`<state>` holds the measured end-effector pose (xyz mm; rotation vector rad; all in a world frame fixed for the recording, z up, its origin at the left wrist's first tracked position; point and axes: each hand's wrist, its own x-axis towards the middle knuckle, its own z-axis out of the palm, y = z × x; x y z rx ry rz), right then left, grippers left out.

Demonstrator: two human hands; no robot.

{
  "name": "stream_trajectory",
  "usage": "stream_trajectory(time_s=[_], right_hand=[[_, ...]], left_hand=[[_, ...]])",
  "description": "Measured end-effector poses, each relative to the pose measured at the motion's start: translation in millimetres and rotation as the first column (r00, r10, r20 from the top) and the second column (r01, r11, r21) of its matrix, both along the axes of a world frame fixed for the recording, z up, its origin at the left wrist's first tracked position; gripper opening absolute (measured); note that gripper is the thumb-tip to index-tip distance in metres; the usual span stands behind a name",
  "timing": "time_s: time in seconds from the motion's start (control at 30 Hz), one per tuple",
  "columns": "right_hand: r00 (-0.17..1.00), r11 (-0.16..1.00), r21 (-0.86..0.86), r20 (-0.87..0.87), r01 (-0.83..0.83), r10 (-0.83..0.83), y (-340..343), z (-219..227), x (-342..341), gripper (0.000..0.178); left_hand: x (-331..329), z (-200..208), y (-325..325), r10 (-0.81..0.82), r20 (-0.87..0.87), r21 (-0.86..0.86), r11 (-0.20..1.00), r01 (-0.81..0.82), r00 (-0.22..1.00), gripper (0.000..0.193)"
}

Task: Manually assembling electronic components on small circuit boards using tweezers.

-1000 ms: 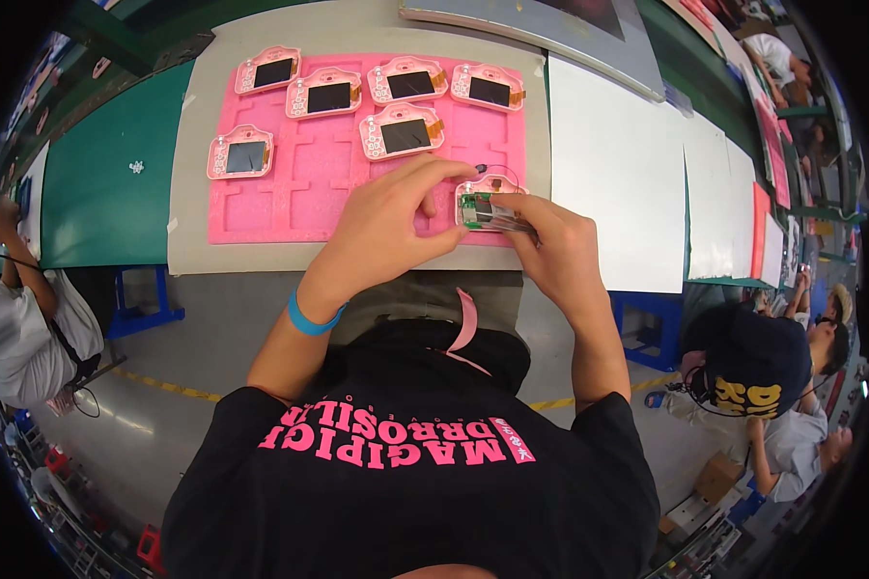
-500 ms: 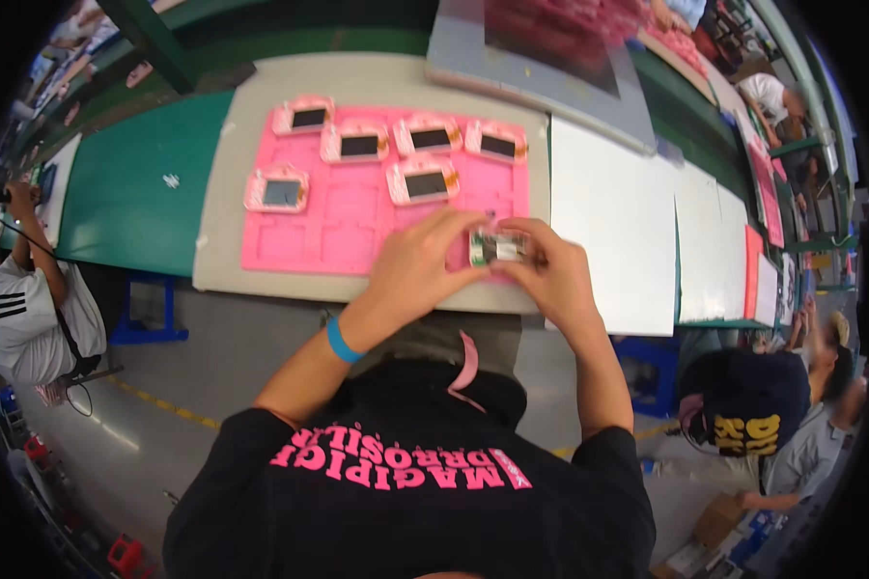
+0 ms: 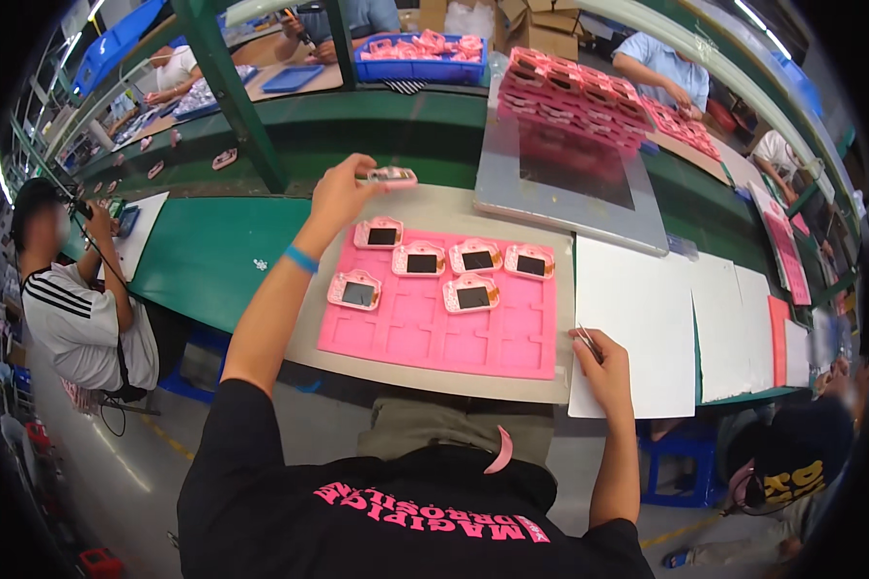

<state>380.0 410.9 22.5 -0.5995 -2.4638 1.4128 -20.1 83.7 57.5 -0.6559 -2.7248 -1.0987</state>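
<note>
My left hand [image 3: 341,198] reaches out past the far left corner of the pink tray, pinching a small pink-edged device housing [image 3: 393,178] between thumb and fingers. Its inner details are too small to make out. Beside the tray's right edge, my right hand [image 3: 605,374] rests over the white sheet with tweezers [image 3: 586,343] between the fingers. In the slotted pink tray [image 3: 406,340] lie several pink handheld devices with dark screens, among them one at the far left [image 3: 378,234] and one in the middle row [image 3: 471,293]. Slots along the near side hold nothing.
Behind the tray stands a grey panel [image 3: 570,207] with stacked pink trays [image 3: 574,92] on it. A green conveyor belt [image 3: 357,130] runs beyond the table, carrying loose parts at left. White sheets [image 3: 637,318] cover the right side. A co-worker [image 3: 92,309] sits at left.
My hands have parted. The left has gone far and left with the housing; the right has moved to the right and near, with tweezers now visible. The view has tilted up.
</note>
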Motion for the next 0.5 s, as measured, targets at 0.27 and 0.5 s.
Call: stream_trajectory(time_s=[0.27,0.5], right_hand=[[1.000,0.996,-0.086,-0.004,-0.026,0.026,13.8,2.7,-10.0,0.016],[0.971,0.980,0.171,-0.233,0.102,-0.061,83.0,-23.3,-47.7,0.007]], left_hand=[[-97.2,-63.4,-15.0,0.038,-0.603,-0.016,0.998,-0.060,0.797,0.032],[-52.5,-61.7,-7.1,-0.168,-0.261,-0.039,0.986,0.164,0.951,0.020]])
